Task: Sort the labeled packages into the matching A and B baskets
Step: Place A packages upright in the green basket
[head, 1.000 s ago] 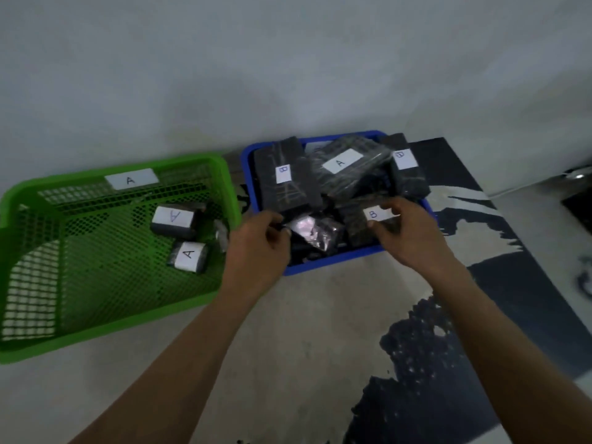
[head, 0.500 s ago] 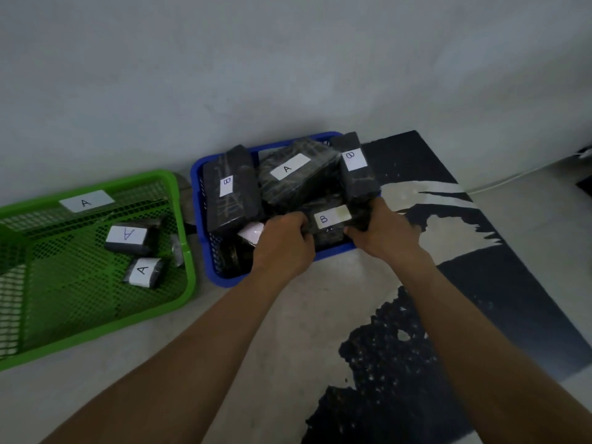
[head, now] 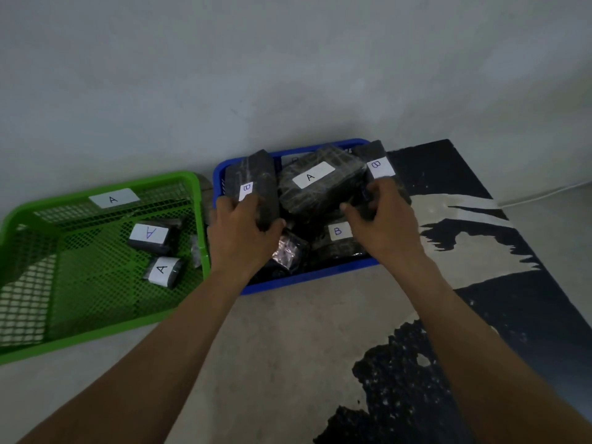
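Observation:
A blue basket against the wall holds several black wrapped packages with white labels. My left hand grips the near end of a long B package on the basket's left side. My right hand curls round the near end of another B package at the right rim. Between them lies a large A package, and a smaller B package sits below it. The green A basket on the left holds two small A packages.
A shiny foil-wrapped item lies low in the blue basket under my left hand. A black and white patterned mat covers the floor on the right. A grey wall rises just behind both baskets. A thin cable runs along the wall base.
Both hands moved up from the small front B package; the left now grips the long left B package, the right the B package at the right rim. The view shifted.

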